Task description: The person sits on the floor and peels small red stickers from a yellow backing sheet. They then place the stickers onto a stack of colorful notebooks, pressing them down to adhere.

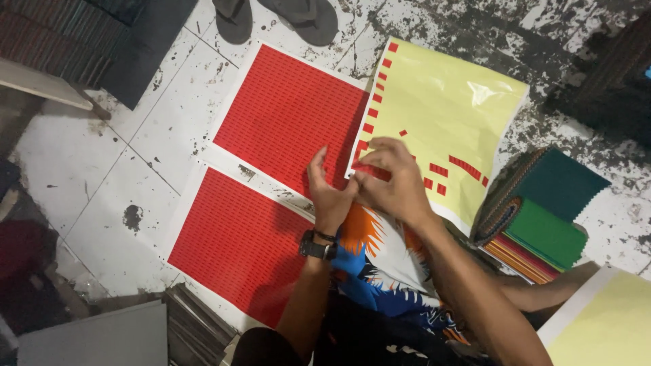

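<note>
Sitting on the floor, looking down. My left hand [330,192] and my right hand [392,177] are meeting just below the middle of the view, over the lower left edge of a glossy pale-yellow backing sheet [444,102] that is lying toward one o'clock. Right hand's fingers are curling down onto that edge, where a small red rectangular sticker [371,173] is showing between the fingertips of both hands; whether I am pinching it or only pressing it I cannot tell, as the knuckles are hiding the tips. Left hand is standing half open, fingers up, thumb side turned toward the right hand and touching it; a black wristwatch [317,248] is sitting on that wrist. Loose red stickers [453,167] are remaining in scattered rows across the yellow sheet, near my right hand, with a column of them running up its left border. Two full sheets of small red stickers on white paper are lying flat on the stained white tile floor [102,176]: one [291,115] at eleven o'clock, the other [237,244] at eight o'clock, both just beside my left hand. A stack of folded green and striped cloth [542,217] is resting at three o'clock. A pair of grey sandals [278,17] is sitting at twelve o'clock.
</note>
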